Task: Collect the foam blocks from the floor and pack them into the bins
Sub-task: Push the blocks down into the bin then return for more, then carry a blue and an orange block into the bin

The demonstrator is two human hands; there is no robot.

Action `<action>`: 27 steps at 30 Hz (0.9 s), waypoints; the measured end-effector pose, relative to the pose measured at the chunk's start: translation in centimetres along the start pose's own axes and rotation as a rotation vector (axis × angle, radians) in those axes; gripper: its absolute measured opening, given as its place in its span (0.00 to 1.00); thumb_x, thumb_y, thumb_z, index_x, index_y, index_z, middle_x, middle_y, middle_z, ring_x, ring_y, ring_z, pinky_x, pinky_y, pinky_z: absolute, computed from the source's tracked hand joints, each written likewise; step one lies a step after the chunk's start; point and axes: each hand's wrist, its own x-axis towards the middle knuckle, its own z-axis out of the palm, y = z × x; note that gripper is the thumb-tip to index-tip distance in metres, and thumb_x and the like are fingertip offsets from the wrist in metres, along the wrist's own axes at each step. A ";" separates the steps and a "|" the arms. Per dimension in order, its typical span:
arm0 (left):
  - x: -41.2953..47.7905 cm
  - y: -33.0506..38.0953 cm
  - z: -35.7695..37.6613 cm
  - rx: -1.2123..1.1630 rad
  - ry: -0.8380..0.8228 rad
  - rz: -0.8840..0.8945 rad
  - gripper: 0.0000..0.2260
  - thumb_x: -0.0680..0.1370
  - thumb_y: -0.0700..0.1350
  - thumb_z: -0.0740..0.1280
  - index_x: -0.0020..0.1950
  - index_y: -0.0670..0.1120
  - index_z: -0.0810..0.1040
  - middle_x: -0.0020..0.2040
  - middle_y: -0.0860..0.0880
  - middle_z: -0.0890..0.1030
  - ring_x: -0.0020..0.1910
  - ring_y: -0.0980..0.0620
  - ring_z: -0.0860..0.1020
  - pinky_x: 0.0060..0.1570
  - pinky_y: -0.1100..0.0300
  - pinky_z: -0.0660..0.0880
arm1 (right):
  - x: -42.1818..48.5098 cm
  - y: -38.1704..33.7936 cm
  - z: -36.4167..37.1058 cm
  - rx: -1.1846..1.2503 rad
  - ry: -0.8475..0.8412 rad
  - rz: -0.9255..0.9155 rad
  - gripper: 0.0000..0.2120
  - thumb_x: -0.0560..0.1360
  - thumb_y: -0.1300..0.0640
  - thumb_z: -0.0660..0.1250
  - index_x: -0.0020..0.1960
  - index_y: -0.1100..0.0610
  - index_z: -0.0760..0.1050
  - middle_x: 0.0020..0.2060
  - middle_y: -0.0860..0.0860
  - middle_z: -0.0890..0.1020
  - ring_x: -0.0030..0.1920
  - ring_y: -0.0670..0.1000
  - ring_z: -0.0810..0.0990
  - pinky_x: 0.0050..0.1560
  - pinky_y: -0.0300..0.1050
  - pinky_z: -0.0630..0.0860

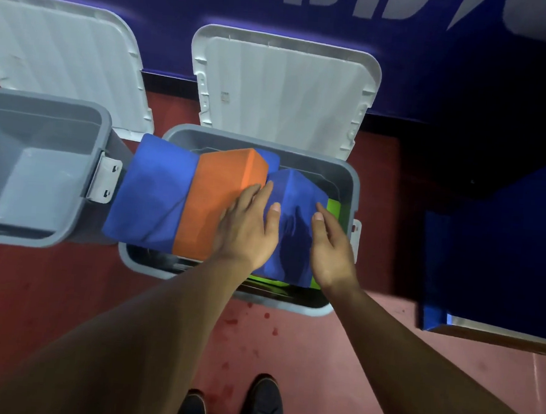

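**A:** Which step do we see in this view?

**B:** Packing, we judge, not collecting. The middle bin (349, 177) sits at centre frame with its lid (284, 87) raised behind it. It holds several foam blocks, and both hands work on top of the pile.

**A:** How do the grips stand?

**B:** The left grip (247, 224) lies spread, fingers straight, flat across the seam between the orange block (220, 196) and the blue block (294, 215). The right grip (330, 244) is relaxed and open at the right flank of that same blue block, thumb toward its upper face. We cannot tell whether its fingers touch.

**A:** So where does the blue block lie?

**B:** Between the two grips, tilted, resting over a green block (333, 208) lower in the bin.

**A:** And the next move?

**B:** Probably pressing the pile down. A larger blue block (154, 197) overhangs the bin's left rim toward the left bin (39, 169). We expect it must be pushed inward, or moved across, before the lid can close.
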 end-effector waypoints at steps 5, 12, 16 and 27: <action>-0.8 -1.9 -3.1 0.220 0.050 0.064 0.28 0.81 0.59 0.48 0.80 0.53 0.62 0.80 0.50 0.62 0.79 0.49 0.58 0.77 0.49 0.49 | -0.3 -2.2 2.2 -0.157 -0.054 -0.109 0.22 0.85 0.46 0.58 0.77 0.49 0.69 0.75 0.44 0.71 0.75 0.44 0.67 0.77 0.43 0.61; -4.3 -8.0 -8.9 0.069 0.167 -0.035 0.29 0.80 0.63 0.49 0.80 0.55 0.62 0.81 0.51 0.61 0.78 0.48 0.61 0.76 0.46 0.55 | -4.1 -6.4 9.6 -0.408 -0.116 -0.413 0.20 0.85 0.48 0.58 0.74 0.53 0.72 0.69 0.49 0.76 0.71 0.48 0.70 0.73 0.44 0.64; -9.6 -15.1 -12.0 0.022 0.377 -0.096 0.28 0.81 0.63 0.51 0.77 0.53 0.69 0.76 0.49 0.70 0.73 0.47 0.68 0.73 0.46 0.61 | -8.7 -7.2 16.5 -0.465 -0.251 -0.516 0.21 0.84 0.47 0.57 0.74 0.53 0.72 0.70 0.49 0.75 0.72 0.48 0.70 0.74 0.43 0.63; -38.1 -41.2 -20.2 -0.106 0.685 -0.411 0.25 0.80 0.59 0.58 0.71 0.46 0.76 0.66 0.44 0.78 0.65 0.43 0.77 0.65 0.47 0.72 | -34.3 -3.6 39.3 -0.661 -0.582 -0.757 0.22 0.83 0.49 0.62 0.76 0.53 0.70 0.71 0.53 0.74 0.73 0.52 0.70 0.74 0.42 0.62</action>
